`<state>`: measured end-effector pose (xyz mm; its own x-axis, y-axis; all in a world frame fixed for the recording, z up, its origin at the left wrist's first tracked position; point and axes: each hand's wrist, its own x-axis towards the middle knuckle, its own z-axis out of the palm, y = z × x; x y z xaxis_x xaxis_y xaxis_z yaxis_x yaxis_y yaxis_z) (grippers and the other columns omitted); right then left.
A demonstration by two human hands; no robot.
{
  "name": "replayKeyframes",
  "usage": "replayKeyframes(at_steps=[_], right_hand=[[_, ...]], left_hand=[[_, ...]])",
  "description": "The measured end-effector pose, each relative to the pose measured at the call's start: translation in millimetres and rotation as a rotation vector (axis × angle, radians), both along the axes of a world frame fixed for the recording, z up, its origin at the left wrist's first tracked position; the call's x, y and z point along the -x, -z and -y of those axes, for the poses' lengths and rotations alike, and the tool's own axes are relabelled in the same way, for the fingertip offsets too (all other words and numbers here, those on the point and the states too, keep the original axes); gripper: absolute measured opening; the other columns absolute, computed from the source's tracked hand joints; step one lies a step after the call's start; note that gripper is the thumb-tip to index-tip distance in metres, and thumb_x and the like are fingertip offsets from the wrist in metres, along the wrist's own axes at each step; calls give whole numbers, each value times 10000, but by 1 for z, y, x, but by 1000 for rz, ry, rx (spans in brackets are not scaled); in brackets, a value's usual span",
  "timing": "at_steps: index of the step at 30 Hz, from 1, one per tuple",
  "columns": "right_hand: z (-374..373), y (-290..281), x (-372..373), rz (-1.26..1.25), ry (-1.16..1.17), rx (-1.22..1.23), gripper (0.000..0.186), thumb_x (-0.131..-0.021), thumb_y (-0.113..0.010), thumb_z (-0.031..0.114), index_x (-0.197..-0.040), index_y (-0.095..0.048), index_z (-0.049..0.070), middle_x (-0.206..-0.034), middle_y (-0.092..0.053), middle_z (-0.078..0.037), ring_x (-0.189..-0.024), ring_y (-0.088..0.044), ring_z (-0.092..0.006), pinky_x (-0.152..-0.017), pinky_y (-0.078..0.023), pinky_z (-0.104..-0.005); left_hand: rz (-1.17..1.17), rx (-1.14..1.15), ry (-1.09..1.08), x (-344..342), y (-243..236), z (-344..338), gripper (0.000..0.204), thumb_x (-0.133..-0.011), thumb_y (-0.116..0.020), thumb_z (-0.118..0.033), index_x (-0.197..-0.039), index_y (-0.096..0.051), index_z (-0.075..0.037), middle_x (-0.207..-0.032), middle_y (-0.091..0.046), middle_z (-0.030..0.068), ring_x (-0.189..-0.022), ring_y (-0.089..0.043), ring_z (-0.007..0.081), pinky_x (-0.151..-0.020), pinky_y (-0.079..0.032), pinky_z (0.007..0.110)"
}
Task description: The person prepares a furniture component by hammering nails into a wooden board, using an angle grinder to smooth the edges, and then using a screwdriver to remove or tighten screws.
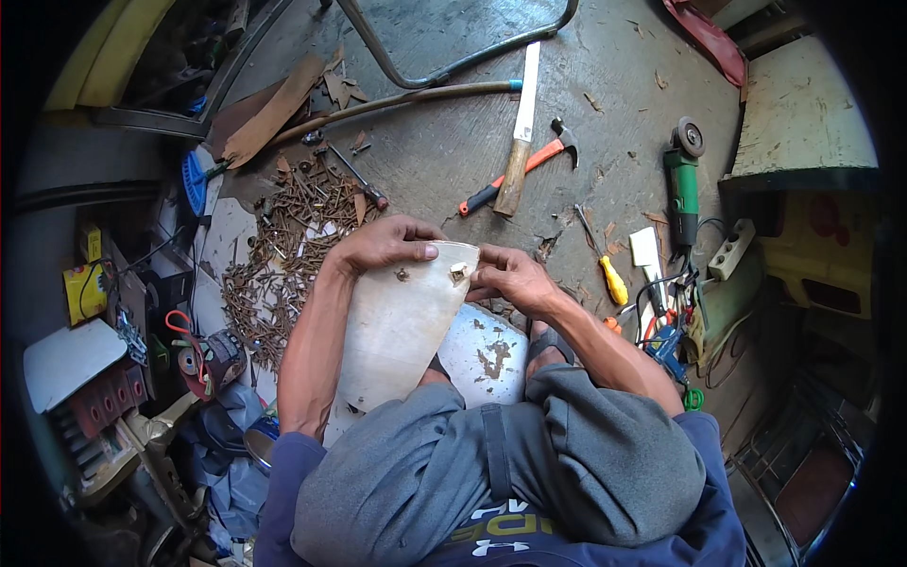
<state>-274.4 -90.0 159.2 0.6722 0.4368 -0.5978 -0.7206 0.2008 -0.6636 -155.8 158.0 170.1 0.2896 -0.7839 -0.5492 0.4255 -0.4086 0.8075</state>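
Observation:
Between my knees a flat off-white panel [402, 326], wide and tapering toward its lower end, is held tilted up. My left hand [392, 244] grips its top edge, thumb on the near face and fingers behind. A small hole with a torn rim shows near the panel's upper right corner, and a smaller mark sits left of it. At that right corner my right hand [515, 279] has its fingers closed on the edge, their tips partly hidden behind it. Below, a second white piece with flaked paint [487, 354] lies by my feet.
Left lies a heap of rusty screws [302, 246]. Ahead are a claw hammer [529, 170], a wooden-handled blade [520, 142] and a bent metal tube frame [453, 71]. Rightward lie a yellow-handled screwdriver [612, 279], a green angle grinder [682, 184] and a power strip [730, 249].

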Motion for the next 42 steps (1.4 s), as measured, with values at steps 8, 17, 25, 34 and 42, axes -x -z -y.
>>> replayKeyframes(at_steps=[8, 17, 25, 34, 42], right_hand=[[-3, 13, 5, 62, -29, 157, 455, -939, -721, 205, -1317, -642, -35, -1105, -729, -87, -926, -676, -134, -809, -553, -281], [3, -3, 6, 28, -61, 43, 415, -940, -691, 177, -1289, -649, -44, -1127, -717, -95, -954, -703, -159, -867, -569, -282], [6, 12, 11, -28, -54, -176, 479, -974, -648, 158, -1383, -557, -75, -1267, -670, -154, -1103, -697, -225, -1007, -557, -320], [-6, -2, 7, 29, -52, 130, 342, -996, -671, 214, -1223, -675, -42, -1110, -722, -94, -936, -703, -174, -845, -591, -292], [1, 11, 13, 34, -24, 79, 353, -1003, -655, 204, -1263, -654, -35, -1122, -719, -99, -937, -706, -177, -837, -598, -301]], left_hand=[[249, -251, 116, 2, -20, 13, 480, -886, -776, -342, -1202, -698, 10, -1008, -742, 104, -910, -680, 165, -813, -527, 329], [758, -507, 96, 37, -52, 31, 505, -692, -856, -432, -1000, -735, -52, -890, -736, 194, -868, -721, 389, -765, -534, 481], [647, -576, -19, 45, -52, 28, 544, -652, -860, -456, -1066, -779, -113, -940, -754, 190, -907, -733, 384, -807, -558, 473], [719, -590, -85, 53, -48, 38, 452, -656, -829, -405, -1011, -789, -129, -854, -747, 164, -831, -732, 351, -750, -556, 456], [778, -556, -97, 58, -42, 43, 453, -672, -793, -426, -990, -781, -103, -838, -736, 186, -803, -721, 384, -710, -545, 486]])
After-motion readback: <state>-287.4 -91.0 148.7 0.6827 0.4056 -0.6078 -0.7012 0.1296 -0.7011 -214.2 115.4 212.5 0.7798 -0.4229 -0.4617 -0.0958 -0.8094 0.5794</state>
